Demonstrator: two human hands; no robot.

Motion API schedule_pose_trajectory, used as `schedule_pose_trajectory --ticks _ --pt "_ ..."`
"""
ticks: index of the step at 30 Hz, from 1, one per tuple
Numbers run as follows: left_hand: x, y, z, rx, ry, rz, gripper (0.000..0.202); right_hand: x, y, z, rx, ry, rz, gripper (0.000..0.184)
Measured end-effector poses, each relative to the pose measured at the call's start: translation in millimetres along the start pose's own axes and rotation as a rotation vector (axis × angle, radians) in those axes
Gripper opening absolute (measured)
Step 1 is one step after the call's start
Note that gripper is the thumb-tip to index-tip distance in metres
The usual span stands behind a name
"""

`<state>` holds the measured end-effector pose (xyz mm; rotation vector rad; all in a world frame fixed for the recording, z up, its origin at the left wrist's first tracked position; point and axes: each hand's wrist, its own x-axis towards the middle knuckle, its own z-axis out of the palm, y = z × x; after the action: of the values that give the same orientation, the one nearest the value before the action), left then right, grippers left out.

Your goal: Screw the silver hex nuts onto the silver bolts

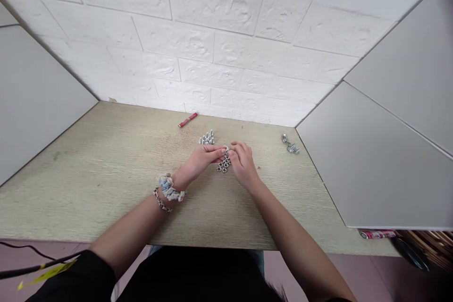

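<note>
My left hand (206,157) pinches a small silvery metal fastener (226,149) between thumb and fingers; whether it is a bolt, a nut or both joined I cannot tell. Closed in from the other side, my right hand (242,161) has its thumb and curled fingertips at the same piece. Just below the fingertips lies a cluster of hex nuts (223,166), partly hidden by the hands. Behind my left hand, a group of bolts (207,138) stands on the wooden table (116,165), most with their shanks up.
A red pen-like stick (188,120) lies near the white brick-patterned wall (226,73). Several metal fasteners (290,145) sit at the right by the grey panel (375,155). Another red-wrapped item (378,234) is at the table's front right. A cable (38,266) runs at the lower left.
</note>
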<state>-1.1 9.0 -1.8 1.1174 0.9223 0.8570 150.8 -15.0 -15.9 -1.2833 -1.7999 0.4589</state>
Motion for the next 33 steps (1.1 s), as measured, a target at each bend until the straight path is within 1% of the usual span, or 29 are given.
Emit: schedule_pose_trajectory --ticks 2,3,5,6,8,9,10,11,14,15,17,18,21,23,26,28,29,30,31,33 --pt "0.3 -0.8 0.0 0.001 0.001 0.002 0.037 1.2 1.1 1.2 -0.005 -0.024 -0.002 0.024" --pt "0.4 -1.1 0.0 0.005 0.0 0.004 0.037 1.0 1.2 1.7 -0.003 -0.038 -0.007 0.024" --pt "0.4 -1.3 -0.1 0.01 -0.004 0.009 0.035 -0.8 0.5 2.2 0.021 -0.043 -0.01 0.012" --pt "0.3 -1.2 -0.2 0.011 -0.004 0.01 0.034 -2.1 -0.2 2.1 0.044 -0.035 -0.005 0.012" --pt "0.1 -0.9 -0.3 0.006 0.0 0.009 0.032 -4.6 -1.7 1.3 0.09 -0.004 0.021 0.032" --pt "0.0 -0.7 -0.4 0.003 0.004 0.007 0.031 -5.3 -2.4 0.8 0.106 0.01 0.036 0.038" --pt "0.0 -0.6 -0.4 0.0 0.007 0.007 0.031 -5.6 -2.9 0.2 0.113 0.022 0.049 0.04" --pt "0.0 -0.5 -0.4 -0.001 0.008 0.006 0.031 -5.3 -3.1 -0.3 0.109 0.029 0.057 0.037" --pt "0.3 -0.8 -0.2 -0.001 0.01 0.012 0.033 -2.5 -2.6 -0.9 0.065 0.051 0.067 0.011" --pt "0.5 -1.1 -0.1 -0.001 0.01 0.016 0.033 -1.3 -2.0 -0.8 0.052 0.049 0.072 0.016" --pt "0.9 -2.0 0.0 -0.002 0.003 0.027 0.031 0.6 -0.7 -0.3 0.042 0.023 0.084 0.033" --pt "1.1 -2.4 0.0 -0.003 -0.005 0.034 0.03 1.3 -0.3 -0.1 0.043 0.009 0.091 0.039" --pt "1.4 -2.7 0.1 0.0 -0.042 0.039 0.028 1.9 0.0 0.6 0.042 -0.016 0.093 0.045" --pt "1.2 -1.9 0.0 0.004 -0.045 0.031 0.029 1.1 -0.8 0.6 0.036 -0.02 0.084 0.04" --pt "0.3 -0.1 -0.1 0.006 -0.008 0.033 0.033 -1.9 -2.6 0.1 0.064 -0.01 0.067 0.011" --pt "-0.3 0.7 0.0 0.004 0.01 0.04 0.033 -4.1 -3.7 -0.6 0.105 0.013 0.069 0.035" --pt "-0.6 0.8 0.1 0.005 0.013 0.039 0.033 -5.0 -4.2 -1.0 0.118 0.022 0.074 0.043" --pt "-0.7 0.9 0.3 0.007 0.014 0.034 0.032 -5.4 -4.6 -1.3 0.121 0.026 0.079 0.045" --pt "-0.8 0.7 0.4 0.012 0.012 0.027 0.031 -5.5 -4.8 -1.4 0.111 0.025 0.084 0.042" --pt "-0.7 0.1 0.7 0.023 0.002 0.017 0.031 -4.6 -4.8 -1.1 0.061 0.021 0.093 0.026"
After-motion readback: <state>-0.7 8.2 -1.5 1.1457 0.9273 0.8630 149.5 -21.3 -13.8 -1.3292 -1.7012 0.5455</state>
